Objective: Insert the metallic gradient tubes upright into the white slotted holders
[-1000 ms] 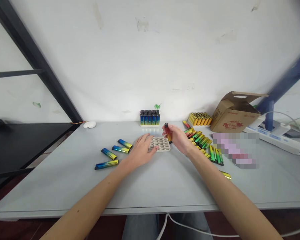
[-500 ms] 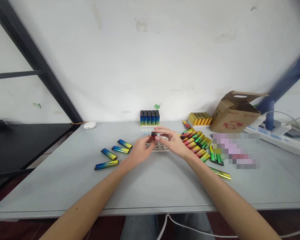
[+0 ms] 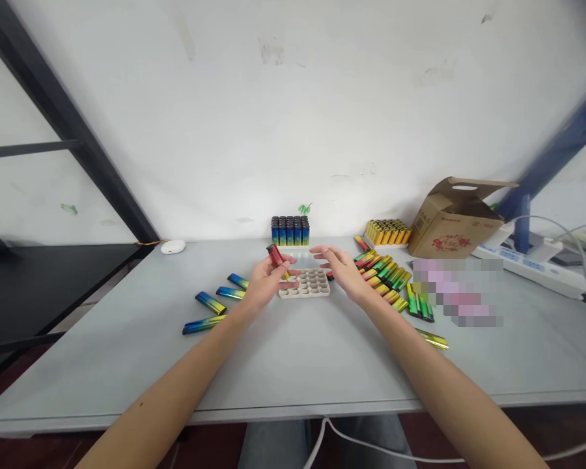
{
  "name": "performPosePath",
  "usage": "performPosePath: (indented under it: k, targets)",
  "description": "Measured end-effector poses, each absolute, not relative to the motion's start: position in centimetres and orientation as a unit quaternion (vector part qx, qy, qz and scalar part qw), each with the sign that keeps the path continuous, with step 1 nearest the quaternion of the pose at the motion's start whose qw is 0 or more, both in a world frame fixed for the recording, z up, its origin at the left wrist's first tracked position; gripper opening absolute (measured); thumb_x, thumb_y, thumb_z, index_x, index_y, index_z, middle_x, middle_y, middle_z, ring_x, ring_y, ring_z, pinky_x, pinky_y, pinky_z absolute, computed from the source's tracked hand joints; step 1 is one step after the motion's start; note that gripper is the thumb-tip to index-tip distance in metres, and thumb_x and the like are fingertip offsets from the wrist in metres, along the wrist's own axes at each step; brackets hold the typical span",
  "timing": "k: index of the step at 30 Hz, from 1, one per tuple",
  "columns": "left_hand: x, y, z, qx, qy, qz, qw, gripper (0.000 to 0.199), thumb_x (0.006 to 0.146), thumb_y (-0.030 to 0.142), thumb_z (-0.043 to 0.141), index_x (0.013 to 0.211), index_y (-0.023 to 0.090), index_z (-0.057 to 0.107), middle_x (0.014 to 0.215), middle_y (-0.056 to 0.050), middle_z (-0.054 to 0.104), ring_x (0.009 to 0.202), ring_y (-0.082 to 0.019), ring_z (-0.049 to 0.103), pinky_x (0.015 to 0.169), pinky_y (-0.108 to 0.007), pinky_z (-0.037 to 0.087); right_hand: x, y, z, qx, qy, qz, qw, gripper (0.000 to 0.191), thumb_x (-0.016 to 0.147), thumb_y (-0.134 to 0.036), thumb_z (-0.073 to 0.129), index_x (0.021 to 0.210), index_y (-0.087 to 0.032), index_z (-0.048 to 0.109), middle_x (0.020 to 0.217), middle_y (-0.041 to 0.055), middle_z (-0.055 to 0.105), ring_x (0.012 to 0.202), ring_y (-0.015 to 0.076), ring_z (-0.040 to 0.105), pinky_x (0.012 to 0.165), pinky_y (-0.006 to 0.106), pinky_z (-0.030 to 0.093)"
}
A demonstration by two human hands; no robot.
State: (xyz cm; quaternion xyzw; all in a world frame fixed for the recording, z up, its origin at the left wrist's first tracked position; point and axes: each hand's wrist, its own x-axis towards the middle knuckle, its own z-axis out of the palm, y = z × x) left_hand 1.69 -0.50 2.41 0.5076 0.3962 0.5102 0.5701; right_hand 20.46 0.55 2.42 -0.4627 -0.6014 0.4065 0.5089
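Note:
My left hand (image 3: pixel 267 279) holds a red and yellow lighter (image 3: pixel 276 256), tilted, with its dark top up. My right hand (image 3: pixel 340 272) has its fingers apart and nothing between them. Between the hands sits a white tray (image 3: pixel 305 293) with rows of holes. Several blue and yellow lighters (image 3: pixel 211 303) lie left of my left hand. To the right of my right hand, red and yellow lighters (image 3: pixel 370 277) and green and yellow lighters (image 3: pixel 420 303) lie in a pile.
By the wall stand a rack of blue lighters (image 3: pixel 290 232) and a rack of yellow lighters (image 3: pixel 389 233). An open cardboard box (image 3: pixel 442 236), a power strip (image 3: pixel 532 270) and a white case (image 3: pixel 172 247) are also on the table (image 3: pixel 293 365).
My hands have moved apart. The lighter that was between both hands is now in my left hand alone, further left, and my right hand has opened. More of the white tray shows.

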Motion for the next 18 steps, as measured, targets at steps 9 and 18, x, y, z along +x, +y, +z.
performPosePath:
  k: [9,18]
  targets:
    - [1.05,-0.85,3.56,0.463,0.389,0.484,0.632,0.023,0.083,0.023,0.062,0.102,0.019,0.050,0.071,-0.001,0.067,0.066,-0.016,0.067,0.071,-0.038,0.057,20.37,0.33,2.50,-0.461,-0.599,0.417,0.505,0.043,0.087,-0.056,0.047,0.095,-0.019,0.069,0.112,0.0088,0.068,0.106,0.0231,0.062,0.086,0.036,0.047]
    - [1.49,-1.01,3.70,0.453,0.408,0.505,0.610,0.020,0.084,0.022,0.064,0.097,0.017,0.050,0.097,-0.008,0.068,0.075,-0.016,0.069,0.074,-0.039,0.058,20.44,0.51,2.31,-0.460,-0.602,0.417,0.502,0.040,0.087,-0.053,0.047,0.093,-0.019,0.068,0.112,0.0085,0.068,0.103,0.0233,0.062,0.085,0.036,0.046]
